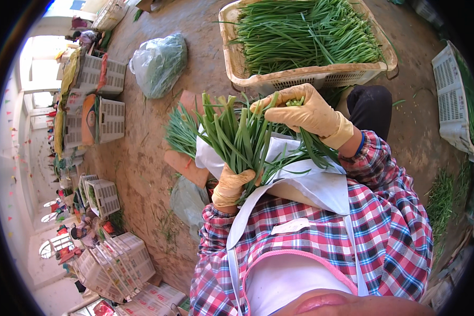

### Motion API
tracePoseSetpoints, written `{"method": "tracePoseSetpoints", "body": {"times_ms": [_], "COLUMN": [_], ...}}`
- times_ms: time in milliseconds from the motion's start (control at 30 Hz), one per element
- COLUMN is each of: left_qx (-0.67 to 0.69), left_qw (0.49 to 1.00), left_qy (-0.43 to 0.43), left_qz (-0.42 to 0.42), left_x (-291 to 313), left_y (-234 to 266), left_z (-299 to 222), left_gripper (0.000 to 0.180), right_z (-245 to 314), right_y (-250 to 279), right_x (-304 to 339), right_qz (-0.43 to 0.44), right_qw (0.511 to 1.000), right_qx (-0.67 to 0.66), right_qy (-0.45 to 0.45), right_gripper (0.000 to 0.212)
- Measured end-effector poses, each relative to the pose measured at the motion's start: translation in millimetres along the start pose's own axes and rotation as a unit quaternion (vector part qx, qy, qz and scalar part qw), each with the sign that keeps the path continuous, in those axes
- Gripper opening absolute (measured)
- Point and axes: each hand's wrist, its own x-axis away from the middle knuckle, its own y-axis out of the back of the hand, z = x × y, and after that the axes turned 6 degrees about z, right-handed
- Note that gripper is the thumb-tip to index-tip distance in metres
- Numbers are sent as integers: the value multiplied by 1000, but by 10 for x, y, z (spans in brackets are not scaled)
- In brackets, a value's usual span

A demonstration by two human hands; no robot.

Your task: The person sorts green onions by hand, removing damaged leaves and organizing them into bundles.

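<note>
Head view | two chive bunches (237, 131), one heaped crate (263, 79) ahead | gloved left hand (231, 184) curled round one; right hand (308, 113), higher, fingers bent round the other

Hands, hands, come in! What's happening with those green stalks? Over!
Left hand gripping green stalks. Right hand closed on more stalks. Stalk-filled crate just beyond, not blocking either hand. Over.

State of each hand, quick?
Left yellow-gloved hand: closed around a thick bunch of green stalks.
Right yellow-gloved hand: closed around a smaller green stalk bunch.
</note>
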Motion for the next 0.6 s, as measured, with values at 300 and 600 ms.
{"method": "tracePoseSetpoints", "body": {"times_ms": [300, 600], "left_qx": [62, 31], "left_qw": [998, 999], "left_qy": [4, -18], "left_qz": [-6, 34], "left_x": [-23, -41], "left_y": [-38, 125], "left_z": [-79, -57], "left_gripper": [60, 51], "right_z": [114, 1025], "right_y": [258, 1160], "right_x": [131, 497], "right_qz": [-125, -141], "right_qw": [987, 925], "right_qx": [79, -213], "right_qy": [60, 283], "right_gripper": [26, 33]}}
